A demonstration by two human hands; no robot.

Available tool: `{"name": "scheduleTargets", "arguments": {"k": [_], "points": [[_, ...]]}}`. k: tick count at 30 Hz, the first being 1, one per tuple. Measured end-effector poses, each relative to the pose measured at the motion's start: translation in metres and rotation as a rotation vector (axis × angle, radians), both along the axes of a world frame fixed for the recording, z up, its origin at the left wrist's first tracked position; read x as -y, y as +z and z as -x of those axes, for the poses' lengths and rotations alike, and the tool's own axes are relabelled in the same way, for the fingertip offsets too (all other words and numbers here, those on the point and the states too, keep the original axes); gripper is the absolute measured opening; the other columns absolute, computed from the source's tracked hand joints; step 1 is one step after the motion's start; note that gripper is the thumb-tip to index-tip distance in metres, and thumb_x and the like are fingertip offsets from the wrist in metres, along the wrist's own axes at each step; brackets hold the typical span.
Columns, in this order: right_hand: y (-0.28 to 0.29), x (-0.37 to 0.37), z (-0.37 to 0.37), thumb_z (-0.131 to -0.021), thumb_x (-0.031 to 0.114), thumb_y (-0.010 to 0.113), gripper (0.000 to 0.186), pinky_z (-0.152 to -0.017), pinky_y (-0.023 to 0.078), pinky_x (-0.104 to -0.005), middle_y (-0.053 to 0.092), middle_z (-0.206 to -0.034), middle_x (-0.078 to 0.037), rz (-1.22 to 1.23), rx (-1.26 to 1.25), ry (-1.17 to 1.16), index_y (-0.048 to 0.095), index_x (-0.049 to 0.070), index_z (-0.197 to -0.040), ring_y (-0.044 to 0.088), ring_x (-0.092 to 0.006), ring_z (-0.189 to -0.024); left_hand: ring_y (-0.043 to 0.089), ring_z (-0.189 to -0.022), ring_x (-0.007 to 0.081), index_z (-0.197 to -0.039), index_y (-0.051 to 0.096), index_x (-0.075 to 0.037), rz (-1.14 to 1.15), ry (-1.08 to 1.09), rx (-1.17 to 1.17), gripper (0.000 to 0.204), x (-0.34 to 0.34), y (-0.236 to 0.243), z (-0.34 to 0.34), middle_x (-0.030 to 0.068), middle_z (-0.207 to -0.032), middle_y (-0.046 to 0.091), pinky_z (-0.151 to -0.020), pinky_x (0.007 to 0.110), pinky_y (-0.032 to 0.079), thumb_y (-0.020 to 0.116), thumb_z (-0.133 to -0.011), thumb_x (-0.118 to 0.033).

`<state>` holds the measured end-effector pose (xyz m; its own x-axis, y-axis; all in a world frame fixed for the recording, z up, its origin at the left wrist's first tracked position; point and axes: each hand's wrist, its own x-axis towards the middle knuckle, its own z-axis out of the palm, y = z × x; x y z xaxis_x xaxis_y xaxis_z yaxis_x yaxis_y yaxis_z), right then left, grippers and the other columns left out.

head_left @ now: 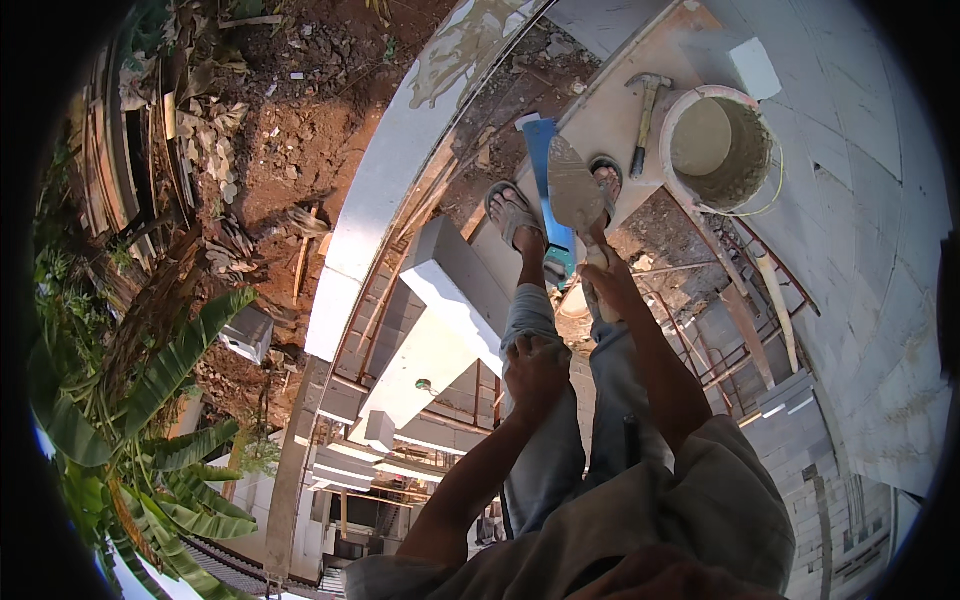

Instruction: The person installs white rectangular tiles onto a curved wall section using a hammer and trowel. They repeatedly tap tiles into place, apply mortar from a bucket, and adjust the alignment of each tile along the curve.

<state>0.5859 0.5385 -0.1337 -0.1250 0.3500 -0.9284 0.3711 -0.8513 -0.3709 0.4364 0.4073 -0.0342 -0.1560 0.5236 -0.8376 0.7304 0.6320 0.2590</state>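
Observation:
My right hand is closed around the handle of a trowel. Its broad blade, smeared grey, points away from me above my right foot. On my bent left leg rests my left hand, fingers draped over the knee and nothing seen in them. Between my sandalled feet lies a blue handsaw, partly covered by the trowel blade, its teal handle toward me. A claw hammer with a wooden shaft lies beyond my right foot. Beside it stands a bucket holding grey mortar.
A narrow plank supports the hammer. Pale block walls curve along the right and left. White blocks sit left of my legs, above an open drop with scaffold poles. Red soil and banana leaves lie beyond the left wall.

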Motion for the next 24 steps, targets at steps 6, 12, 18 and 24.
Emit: {"name": "scheduleTargets", "arguments": {"k": [6, 12, 18, 24], "points": [[0.048, -0.097, -0.154, -0.091, 0.038, 0.065, 0.049, -0.07, 0.054, -0.0394, 0.069, -0.096, -0.018, -0.526, 0.769, 0.329, 0.053, 0.01, -0.13, 0.07, -0.0328, -0.084, 0.05, -0.115, 0.0425, -0.099, 0.071, -0.014, 0.085, -0.067, -0.028, 0.029, -0.016, 0.015, -0.015, 0.0197, -0.121, 0.052, -0.083, 0.052, 0.054, 0.066, -0.082, -0.037], [-0.04, -0.2, -0.241, -0.09, 0.043, 0.057, 0.052, -0.093, 0.05, -0.0509, 0.066, -0.112, -0.024, -0.194, 1.05, 0.886, 0.054, 0.014, -0.133, 0.063, -0.0414, -0.107, 0.049, -0.118, 0.0428, -0.104, 0.068, -0.012, 0.151, -0.057, -0.136, 0.037, -0.031, 0.011, -0.036, 0.0179, -0.123, 0.052, -0.084, 0.054, 0.054, 0.066, -0.081, -0.041], [-0.119, -0.156, -0.249, -0.087, 0.046, 0.064, 0.054, -0.091, 0.051, -0.0472, 0.069, -0.105, -0.022, -0.317, 0.739, 0.621, 0.063, 0.005, -0.121, 0.065, -0.0394, -0.102, 0.047, -0.123, 0.0422, -0.12, 0.057, -0.007, 0.234, -0.128, -0.075, 0.053, -0.031, -0.002, -0.035, 0.0182, -0.128, 0.05, -0.085, 0.056, 0.052, 0.066, -0.082, -0.042], [-0.067, -0.106, -0.284, -0.086, 0.034, 0.072, 0.039, -0.066, 0.049, -0.0324, 0.068, -0.081, -0.006, -0.385, 0.318, 0.124, 0.068, 0.001, -0.108, 0.06, -0.0148, -0.069, 0.054, -0.118, 0.0359, -0.121, 0.058, -0.01, 0.374, 0.046, -0.14, 0.053, -0.061, 0.021, -0.02, 0.0138, -0.125, 0.057, -0.096, 0.051, 0.045, 0.064, -0.085, -0.048]]}}
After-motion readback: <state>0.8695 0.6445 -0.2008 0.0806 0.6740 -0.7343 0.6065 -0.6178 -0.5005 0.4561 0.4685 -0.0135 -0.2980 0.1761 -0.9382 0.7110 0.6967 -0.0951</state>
